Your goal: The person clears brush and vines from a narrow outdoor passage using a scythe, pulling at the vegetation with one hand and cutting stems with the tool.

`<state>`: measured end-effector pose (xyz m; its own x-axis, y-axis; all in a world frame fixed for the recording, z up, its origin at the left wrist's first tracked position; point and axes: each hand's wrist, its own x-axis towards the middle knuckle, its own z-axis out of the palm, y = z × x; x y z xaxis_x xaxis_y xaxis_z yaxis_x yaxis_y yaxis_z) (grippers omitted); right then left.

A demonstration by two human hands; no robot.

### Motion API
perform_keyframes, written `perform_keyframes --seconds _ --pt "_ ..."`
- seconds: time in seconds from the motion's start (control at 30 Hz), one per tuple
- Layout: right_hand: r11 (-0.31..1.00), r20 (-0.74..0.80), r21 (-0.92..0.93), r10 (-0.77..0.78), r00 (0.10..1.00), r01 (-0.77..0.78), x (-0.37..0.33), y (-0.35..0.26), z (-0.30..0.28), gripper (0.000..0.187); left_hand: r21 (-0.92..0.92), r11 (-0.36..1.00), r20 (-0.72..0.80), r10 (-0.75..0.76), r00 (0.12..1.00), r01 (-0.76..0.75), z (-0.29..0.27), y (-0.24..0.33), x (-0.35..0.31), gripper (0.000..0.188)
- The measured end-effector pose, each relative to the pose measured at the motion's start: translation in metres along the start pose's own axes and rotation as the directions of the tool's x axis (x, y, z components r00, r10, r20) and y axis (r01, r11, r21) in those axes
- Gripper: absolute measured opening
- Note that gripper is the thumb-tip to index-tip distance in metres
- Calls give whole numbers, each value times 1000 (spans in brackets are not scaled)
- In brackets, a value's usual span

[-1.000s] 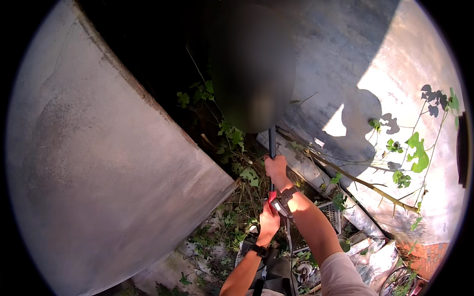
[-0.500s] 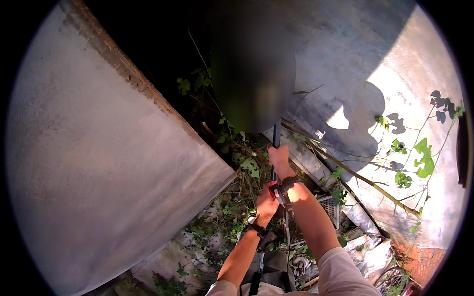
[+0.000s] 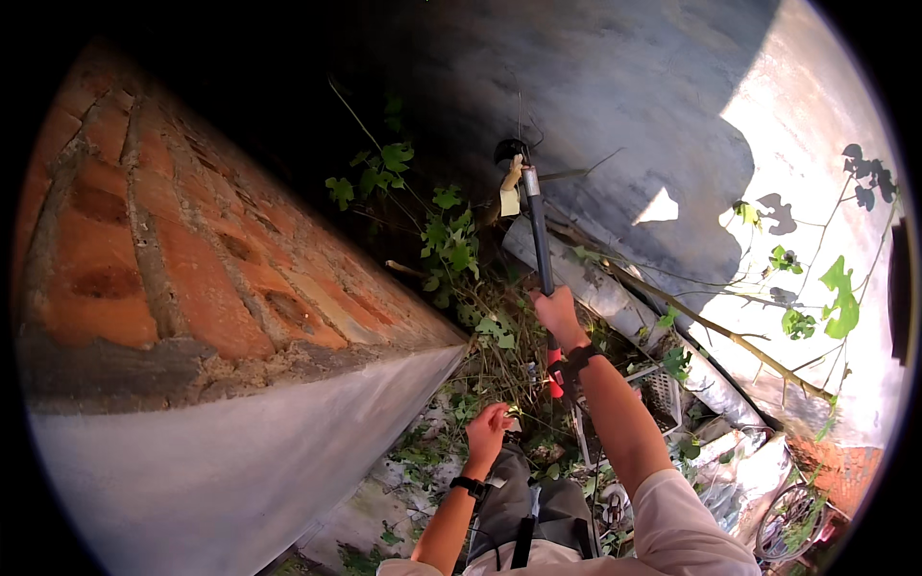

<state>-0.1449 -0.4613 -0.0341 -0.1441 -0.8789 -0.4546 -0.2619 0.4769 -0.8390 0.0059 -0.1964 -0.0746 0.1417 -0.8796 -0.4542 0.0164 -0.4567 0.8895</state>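
Observation:
A long black pole (image 3: 543,248) with a red lower grip, a silver collar and a dark rounded head slants away from me. My right hand (image 3: 557,312) is shut round its shaft, above the red grip (image 3: 554,372). Beside the collar hangs a cream-coloured flap (image 3: 509,200); whether it belongs to the pole I cannot tell. My left hand (image 3: 488,430) is off the pole, below and left of the red end, its fingers loosely bent and apart. Small pale bits show by its fingertips. Both my wrists carry dark straps.
A brick wall with a rendered face (image 3: 240,461) juts in at left. Leafy vines (image 3: 447,240) grow in the dark gap ahead. At right stand a grey wall (image 3: 634,106), a thorny branch (image 3: 730,338), a pale pipe-like length (image 3: 615,317) and a plastic crate (image 3: 661,396). A wheel (image 3: 789,523) lies lower right.
My left hand has let go of the pole and moved down and left. A large dark blur that hid the upper middle is gone, so the pole's far end now shows. More brick wall shows at left.

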Motion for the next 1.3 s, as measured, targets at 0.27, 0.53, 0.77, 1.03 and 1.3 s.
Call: perform_keyframes --seconds 0.27,0.53,0.77,1.03,1.3 --pt "982 80 188 13 997 -28 -51 34 -6 39 370 828 38 -468 883 422 -90 -89 -121 34" --pt "938 22 -2 -346 938 346 -135 46 -64 31 503 660 -28 -633 773 558 -93 -113 -164 39" --pt "953 -26 -168 -260 965 252 -158 17 -55 41 491 835 129 -351 927 248 -47 -41 -179 34" --pt "965 -45 -204 -178 983 166 -133 21 -70 38 474 860 130 -280 951 188 -66 -59 -289 30" --pt "981 84 -88 -164 983 171 -136 0 -103 45 500 569 -404 -513 757 653 -193 -175 -427 20"
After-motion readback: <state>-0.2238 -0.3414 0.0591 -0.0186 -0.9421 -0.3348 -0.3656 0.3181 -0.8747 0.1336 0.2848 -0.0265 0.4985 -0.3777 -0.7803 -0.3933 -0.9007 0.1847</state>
